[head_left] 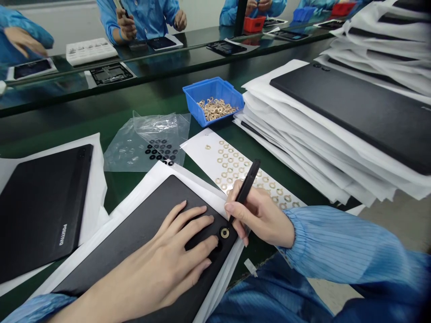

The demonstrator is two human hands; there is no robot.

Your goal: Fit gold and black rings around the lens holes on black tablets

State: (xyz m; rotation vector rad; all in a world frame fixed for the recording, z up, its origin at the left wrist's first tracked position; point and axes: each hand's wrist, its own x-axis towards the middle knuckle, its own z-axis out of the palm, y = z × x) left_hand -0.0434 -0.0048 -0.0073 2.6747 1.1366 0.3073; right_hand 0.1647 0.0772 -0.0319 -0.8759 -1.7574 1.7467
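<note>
Matte black laptop lid [148,215] on a white sheet [151,184] – smooth, flat, one copper-toned ring washer [225,233] lying near its corner, just beside the tips of slim black tweezers [248,184]. Left hand [158,264] open, fingers spread flat on the lid; right hand [259,215] closed on the tweezers. Beyond the lid, on the green desk [101,116]: a white backing strip [202,150] dotted with matching rings, and a blue plastic bin [208,112] of loose rings.

Ahead of the right hand [259,215], a blue bin [202,110] blocks passage.
</note>
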